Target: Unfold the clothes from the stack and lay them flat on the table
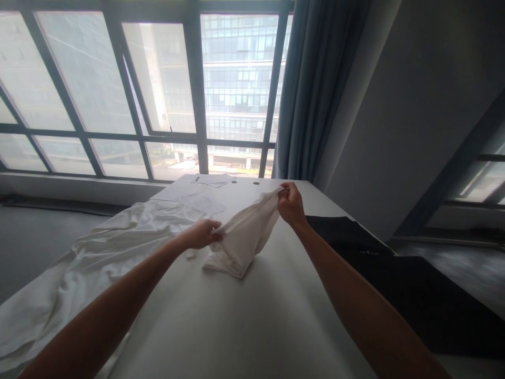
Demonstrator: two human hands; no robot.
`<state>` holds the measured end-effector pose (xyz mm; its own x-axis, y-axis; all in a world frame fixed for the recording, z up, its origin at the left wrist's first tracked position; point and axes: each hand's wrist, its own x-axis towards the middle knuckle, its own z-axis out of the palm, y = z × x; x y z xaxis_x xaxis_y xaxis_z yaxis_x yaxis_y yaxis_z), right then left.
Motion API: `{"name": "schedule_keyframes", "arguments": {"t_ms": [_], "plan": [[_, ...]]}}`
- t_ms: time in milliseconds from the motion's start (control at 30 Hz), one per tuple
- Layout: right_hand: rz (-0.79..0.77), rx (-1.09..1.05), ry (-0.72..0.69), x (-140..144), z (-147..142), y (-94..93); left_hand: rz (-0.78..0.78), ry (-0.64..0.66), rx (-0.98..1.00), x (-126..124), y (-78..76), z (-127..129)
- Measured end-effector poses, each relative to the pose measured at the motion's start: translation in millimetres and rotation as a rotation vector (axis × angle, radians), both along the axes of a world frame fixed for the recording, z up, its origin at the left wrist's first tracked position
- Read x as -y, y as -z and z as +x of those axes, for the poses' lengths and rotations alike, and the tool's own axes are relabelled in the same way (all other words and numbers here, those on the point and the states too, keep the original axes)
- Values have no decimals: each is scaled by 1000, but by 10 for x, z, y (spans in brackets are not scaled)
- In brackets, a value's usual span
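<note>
A white cloth garment [246,237] hangs between both hands above the white table [244,321], its lower fold resting on the tabletop. My left hand [202,233] grips the cloth's left edge, low and near the table. My right hand [291,203] pinches the cloth's upper right corner, held higher and farther out.
A large crumpled white sheet [90,263] drapes over the table's left side. Black fabric [394,279] lies along the right side. Papers [205,197] lie at the far end by the window [158,89]. A grey-blue curtain [315,89] hangs at the right.
</note>
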<state>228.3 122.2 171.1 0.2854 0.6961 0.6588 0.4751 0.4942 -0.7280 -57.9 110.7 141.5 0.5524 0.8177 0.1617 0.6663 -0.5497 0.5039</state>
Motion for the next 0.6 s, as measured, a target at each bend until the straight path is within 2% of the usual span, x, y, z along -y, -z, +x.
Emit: {"name": "schedule_keyframes", "arguments": {"t_ms": [33,67,100,167,200,233,267,300,367,400,433,500,567,600], "plan": [[-5,-28,23,55,14,-17,122,-74,39,-58,-41,-52],[-29,-24,-18,128,9,-46,255,-155,91,-118,-93,-102],[-79,28,-148,213,-16,-84,382,-239,152,-172,-152,-145],[-226,251,-615,380,-122,-165,525,-370,285,-241,-272,-198],[-290,376,-857,441,-194,-197,507,-380,360,-249,-325,-204],[-320,454,-1000,477,-271,-215,437,-340,437,-239,-369,-196],[-326,488,-1028,483,-347,-216,335,-254,514,-214,-403,-178],[-307,482,-945,462,-419,-199,226,-141,581,-178,-424,-152],[-253,443,-657,363,-539,-118,49,72,666,-100,-434,-97],[-238,448,-568,302,-586,-62,-10,144,693,-69,-425,-77],[-233,473,-554,244,-626,-5,-61,189,717,-49,-407,-68],[-250,541,-687,160,-684,84,-162,214,766,-48,-348,-90],[-293,550,-819,127,-711,107,-230,157,836,-87,-253,-170],[-308,515,-831,124,-710,89,-255,99,872,-110,-189,-224]]}}
